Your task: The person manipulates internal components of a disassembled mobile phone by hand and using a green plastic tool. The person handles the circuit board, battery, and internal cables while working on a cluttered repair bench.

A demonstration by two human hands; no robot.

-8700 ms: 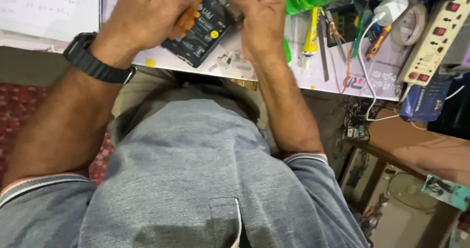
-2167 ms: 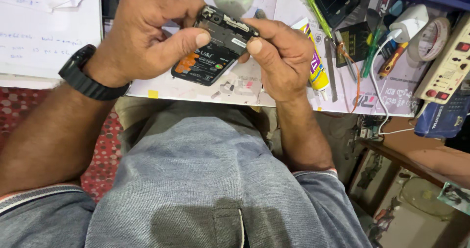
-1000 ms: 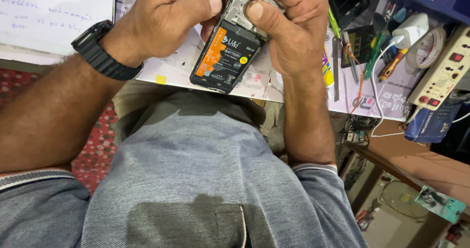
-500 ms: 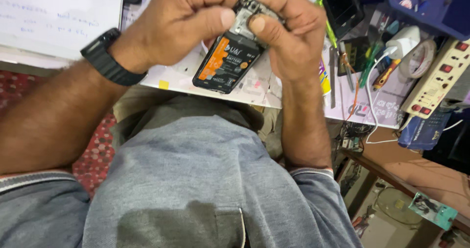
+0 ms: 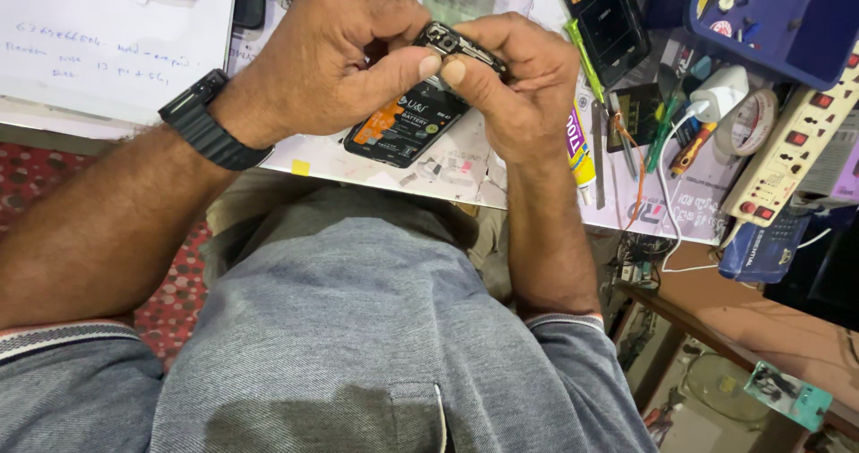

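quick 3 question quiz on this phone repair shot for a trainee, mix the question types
1. True or false: the opened phone lies flat on the table, untouched.
2. Which wrist wears the black watch? A left, B right
3. Fill in: the white power strip has ___ rocker switches.

Key:
1. False: the left hand and right hand hold it up, thumbs pressing near its camera end.
2. A
3. Red

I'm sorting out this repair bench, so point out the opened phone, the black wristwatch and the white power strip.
opened phone (image 5: 404, 124), head view, on its exposed battery.
black wristwatch (image 5: 208, 124), head view, on the strap.
white power strip (image 5: 799, 145), head view, on its casing beside the red switches.
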